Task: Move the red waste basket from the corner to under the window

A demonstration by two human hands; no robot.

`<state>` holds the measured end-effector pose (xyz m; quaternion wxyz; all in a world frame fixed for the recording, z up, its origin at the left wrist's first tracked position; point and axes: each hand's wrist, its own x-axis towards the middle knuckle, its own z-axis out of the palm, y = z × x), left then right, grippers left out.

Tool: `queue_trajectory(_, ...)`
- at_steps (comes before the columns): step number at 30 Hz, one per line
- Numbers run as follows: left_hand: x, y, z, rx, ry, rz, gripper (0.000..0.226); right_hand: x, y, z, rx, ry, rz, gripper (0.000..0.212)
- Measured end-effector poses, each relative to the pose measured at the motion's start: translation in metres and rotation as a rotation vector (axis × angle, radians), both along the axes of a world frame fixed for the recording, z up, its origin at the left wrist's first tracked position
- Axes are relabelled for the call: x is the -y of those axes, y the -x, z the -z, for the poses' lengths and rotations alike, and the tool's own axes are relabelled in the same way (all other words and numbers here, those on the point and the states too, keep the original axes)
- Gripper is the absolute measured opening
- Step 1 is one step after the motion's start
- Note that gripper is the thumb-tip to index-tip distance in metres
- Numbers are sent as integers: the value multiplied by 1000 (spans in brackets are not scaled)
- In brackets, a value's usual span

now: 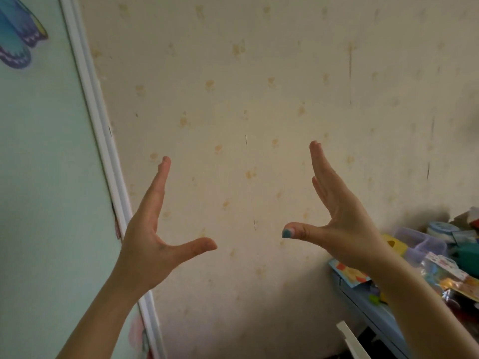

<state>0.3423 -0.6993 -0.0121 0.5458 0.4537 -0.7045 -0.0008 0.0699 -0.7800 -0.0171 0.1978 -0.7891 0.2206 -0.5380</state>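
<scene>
Both of my hands are raised in front of a cream patterned wall. My left hand point(153, 229) is open, fingers straight up and thumb spread to the right. My right hand point(337, 213) mirrors it, open with the thumb pointing left and blue polish on the thumbnail. Neither hand holds or touches anything. No red waste basket is in view, and no window shows.
A pale green panel with a white frame point(103, 141) and a blue butterfly sticker point(18, 35) fills the left side. At the lower right a blue table point(373, 309) is piled with colourful toys and packets point(438, 260). A white bar point(350, 340) pokes up beside it.
</scene>
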Motion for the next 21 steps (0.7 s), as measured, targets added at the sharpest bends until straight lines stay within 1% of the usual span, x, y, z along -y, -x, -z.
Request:
queue_trajectory(7,37,-25,32,-55,-48,-4,127,44,-28,27,8,-37,-19,126)
queue_trajectory(12,70,-34,65,-101,-116,-17,128,76,-40,62,17,-129,-35,126)
queue_trajectory(16,98,-36,102,-117,-153,-2,128,98,-44,97,6,-195,-47,126)
queue_trajectory(21,124,-39,154,-135,-225,17,126,123,-49,143,-54,-280,-55,129)
